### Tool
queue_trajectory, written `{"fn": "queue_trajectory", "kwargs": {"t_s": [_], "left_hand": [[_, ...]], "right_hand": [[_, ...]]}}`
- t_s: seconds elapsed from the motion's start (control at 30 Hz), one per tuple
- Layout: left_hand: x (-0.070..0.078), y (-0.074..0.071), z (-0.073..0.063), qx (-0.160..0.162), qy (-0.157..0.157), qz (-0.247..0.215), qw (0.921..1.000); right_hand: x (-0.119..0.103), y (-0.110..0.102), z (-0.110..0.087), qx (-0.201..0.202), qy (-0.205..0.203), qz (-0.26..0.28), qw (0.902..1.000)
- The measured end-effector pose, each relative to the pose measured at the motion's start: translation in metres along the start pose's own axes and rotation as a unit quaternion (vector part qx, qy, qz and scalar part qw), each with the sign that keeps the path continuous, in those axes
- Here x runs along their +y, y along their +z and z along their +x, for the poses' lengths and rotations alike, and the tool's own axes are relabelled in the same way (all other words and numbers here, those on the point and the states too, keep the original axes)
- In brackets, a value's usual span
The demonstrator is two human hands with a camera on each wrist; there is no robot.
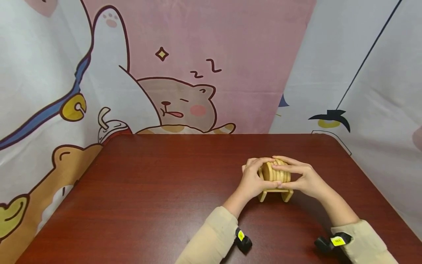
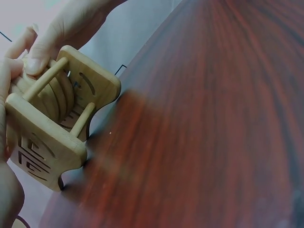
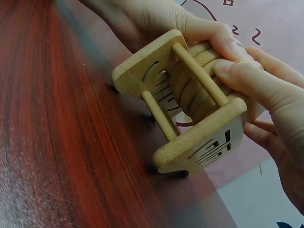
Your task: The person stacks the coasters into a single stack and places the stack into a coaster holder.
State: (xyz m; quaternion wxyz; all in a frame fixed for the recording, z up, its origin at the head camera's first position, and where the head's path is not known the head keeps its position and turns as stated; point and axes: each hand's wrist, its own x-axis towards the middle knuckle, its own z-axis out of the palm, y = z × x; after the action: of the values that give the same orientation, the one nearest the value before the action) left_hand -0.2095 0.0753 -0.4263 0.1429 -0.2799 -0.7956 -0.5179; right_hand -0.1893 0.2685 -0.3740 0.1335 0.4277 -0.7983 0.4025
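A stack of round wooden coasters [image 1: 277, 173] sits in a small pale wooden rack [image 2: 47, 137] with two slotted end panels joined by round rods. My left hand [image 1: 252, 182] grips the stack from the left, thumb at the near side and fingers over the top. From the right, my right hand [image 1: 308, 180] holds the same coasters, its thumb meeting the left thumb at the front. In the right wrist view, both thumbs press on the coaster edges just above the upper rod [image 3: 199, 73]. The rack's feet are at the tabletop.
The dark red-brown wooden table [image 1: 148, 190] spreads mostly to the left of the rack. Behind it and at both sides hangs a cartoon-printed cloth [image 1: 257, 55]. Black wrist cameras with yellow labels are strapped at the left sleeve [image 1: 209, 234] and right sleeve [image 1: 366, 238].
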Motion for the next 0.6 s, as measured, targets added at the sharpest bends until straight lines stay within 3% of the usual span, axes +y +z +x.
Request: {"fn": "queue_trajectory", "kwargs": {"t_s": [0.6], "left_hand": [[-0.0065, 0.0036, -0.0027, 0.0, 0.001, -0.006, 1.0]], "right_hand": [[-0.0005, 0.003, -0.0036, 0.002, 0.001, -0.006, 1.0]]}}
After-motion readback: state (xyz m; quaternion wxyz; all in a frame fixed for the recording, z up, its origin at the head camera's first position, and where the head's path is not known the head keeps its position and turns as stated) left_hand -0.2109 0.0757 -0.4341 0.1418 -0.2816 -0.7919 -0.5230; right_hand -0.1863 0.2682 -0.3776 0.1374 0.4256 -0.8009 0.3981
